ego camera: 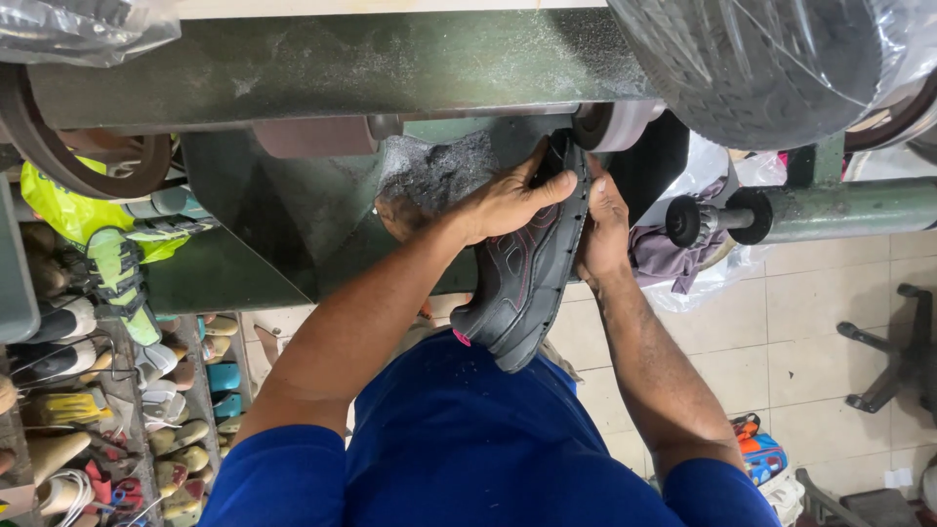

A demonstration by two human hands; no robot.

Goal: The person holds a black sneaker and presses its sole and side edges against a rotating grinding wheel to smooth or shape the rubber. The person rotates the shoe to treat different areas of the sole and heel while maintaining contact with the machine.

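One shoe (517,293) is in hand: a dark grey and black sports shoe with thin red lines curving over its side, a bit of pink at the heel opening, and a black ridged sole running along its right edge. It is held on its side, toe up, heel toward the person's blue shirt (468,439). Its toe end is pressed up close to a small pale grinding wheel (615,125) on the green machine (332,68); whether sole and wheel actually touch I cannot tell.

Two hands grip it. The left hand (508,200) is clasped over the upper near the toe, fingers spread across the top and reaching the sole's edge. The right hand (605,220) is closed against the sole side, fingers pointing up along the edge toward the wheel.

Two more wheels show on the machine's shaft: a reddish-brown drum (312,137) left of the grey dust, and a large dark wheel (59,146) at the far left. A purple cloth (673,259) hangs beside the right hand. Many shoes and wooden lasts fill the shelves (107,390) at lower left, too many and too crowded to count. The floor (810,322) is pale tile.
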